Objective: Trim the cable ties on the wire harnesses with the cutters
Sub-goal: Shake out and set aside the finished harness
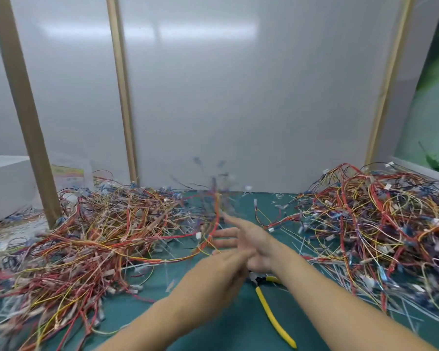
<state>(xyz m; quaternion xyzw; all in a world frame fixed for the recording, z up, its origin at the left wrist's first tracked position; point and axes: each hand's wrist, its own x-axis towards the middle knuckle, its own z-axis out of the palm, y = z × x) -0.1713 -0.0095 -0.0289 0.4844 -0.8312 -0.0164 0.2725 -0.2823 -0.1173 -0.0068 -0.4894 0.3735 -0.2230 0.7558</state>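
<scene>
The cutters (271,317) lie on the mat just under my wrists, with one yellow handle running back toward me and the head tucked below my hands. Neither hand has them. My right hand (249,239) is released, its fingers spread and pointing toward the left. My left hand (226,264) crosses just beneath it. It is blurred, but the fingers look straight and I see nothing in them.

Just past my right fingertips a red-wired harness (214,214) is smeared with motion at the edge of the left pile (99,236). I judge it is one I am done with, going to that heap. The right pile (378,224) would then be the stock waiting to be trimmed, though I cannot be sure which is which.

So I am between pieces. Next I need to draw a single harness free of the tangle without dragging its neighbours along. Then I take up the cutters and set the blades close to a tie's head, clear of the wires.

White tie offcuts (302,244) litter the green mat (213,325). Behind it stands a grey panel (238,97) with wooden posts (23,110). A white box (5,186) sits at the far left, and a green leafy print (436,97) hangs at the right.
</scene>
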